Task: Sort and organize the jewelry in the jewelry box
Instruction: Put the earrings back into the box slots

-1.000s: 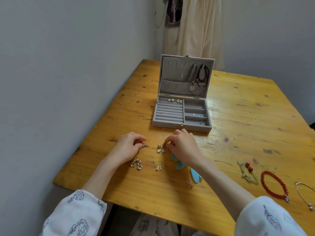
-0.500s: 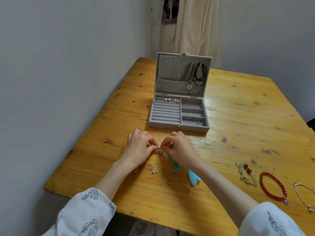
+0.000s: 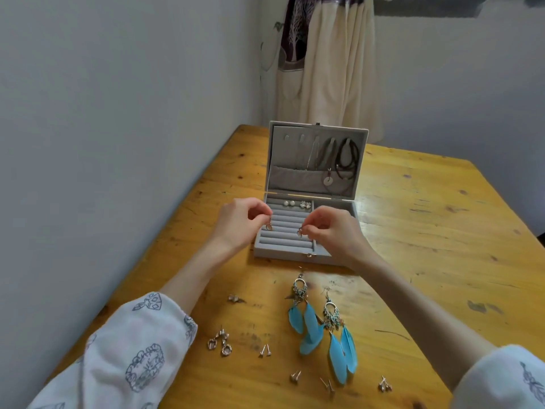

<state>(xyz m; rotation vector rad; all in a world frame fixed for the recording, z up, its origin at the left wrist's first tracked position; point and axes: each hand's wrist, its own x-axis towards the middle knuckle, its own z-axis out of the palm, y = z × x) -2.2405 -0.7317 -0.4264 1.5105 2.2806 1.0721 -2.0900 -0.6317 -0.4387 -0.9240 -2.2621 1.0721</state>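
Table yellow wood, scuffed, against grey wall; curtain behind.

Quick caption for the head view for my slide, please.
Left hand and right hand each pinch a small earring over the ring rolls of the open jewelry box.

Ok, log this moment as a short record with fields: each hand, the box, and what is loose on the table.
left hand: pinches a small earring over the ring rolls
right hand: pinches a matching earring over the same rolls
jewelry box: open, lid upright; studs in the back row, cords hung in the lid
table: blue feather earrings, several small stud pairs near the front edge
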